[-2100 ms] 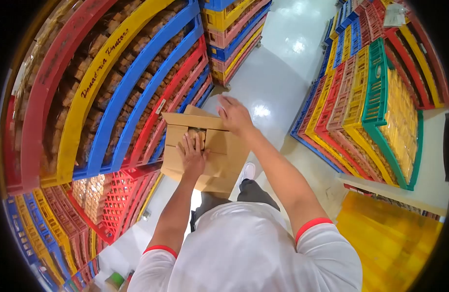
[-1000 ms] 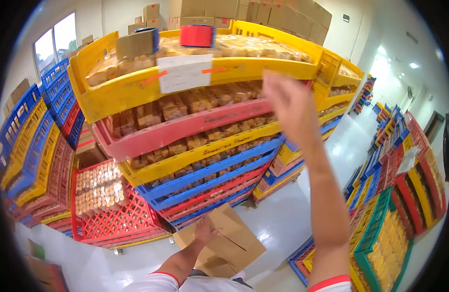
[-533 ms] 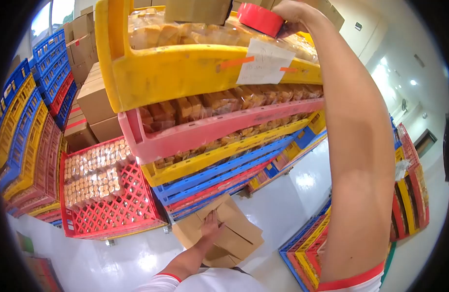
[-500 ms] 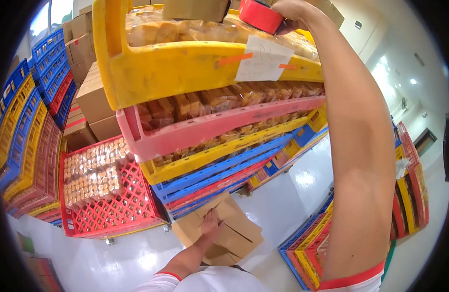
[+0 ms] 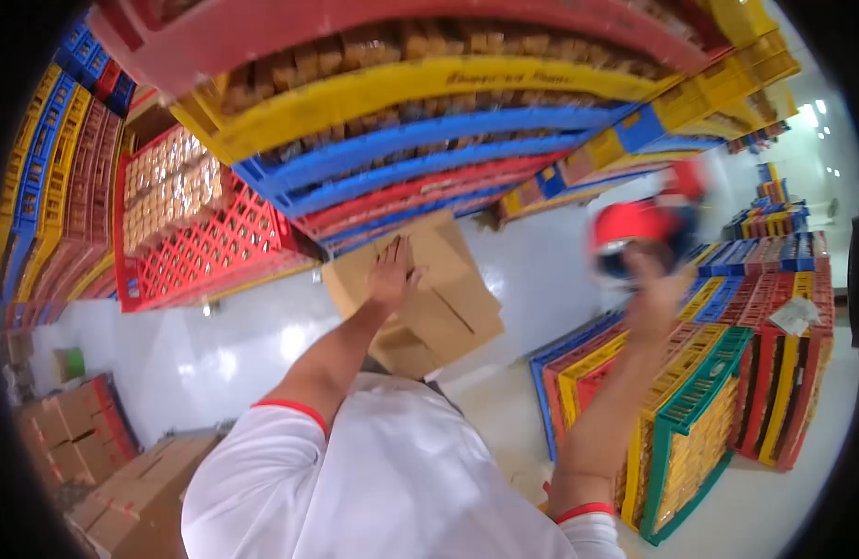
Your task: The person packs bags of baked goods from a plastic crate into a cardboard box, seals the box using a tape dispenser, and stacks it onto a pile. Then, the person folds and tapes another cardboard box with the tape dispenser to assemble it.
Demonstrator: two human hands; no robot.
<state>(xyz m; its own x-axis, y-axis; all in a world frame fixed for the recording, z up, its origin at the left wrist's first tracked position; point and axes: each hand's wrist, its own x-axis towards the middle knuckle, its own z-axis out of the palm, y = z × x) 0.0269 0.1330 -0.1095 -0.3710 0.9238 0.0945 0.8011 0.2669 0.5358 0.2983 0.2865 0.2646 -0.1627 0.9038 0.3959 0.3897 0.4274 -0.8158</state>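
Observation:
My left hand [image 5: 392,272] lies flat on the top flaps of a cardboard box [image 5: 453,289], fingers stretched out and thumb apart. The box stands in front of my body, by the foot of the tall crate stack. Out to the right, my right hand [image 5: 651,279] is smeared by motion, closed on a tape dispenser [image 5: 629,226] with a red roll. The dispenser is raised to the right of the box and does not touch it. A seam between the flaps runs to the right of my left hand.
A stack of yellow, blue and red crates [image 5: 429,88] of packed goods rises ahead. To the left is a red crate [image 5: 210,228] with wrapped packs. More stacked crates [image 5: 625,373] and a green crate [image 5: 695,433] stand at right; cartons [image 5: 136,498] sit at lower left.
My right hand has come down from the top of the crate stack with the tape dispenser. My view has tilted downward. My left hand remains on the box.

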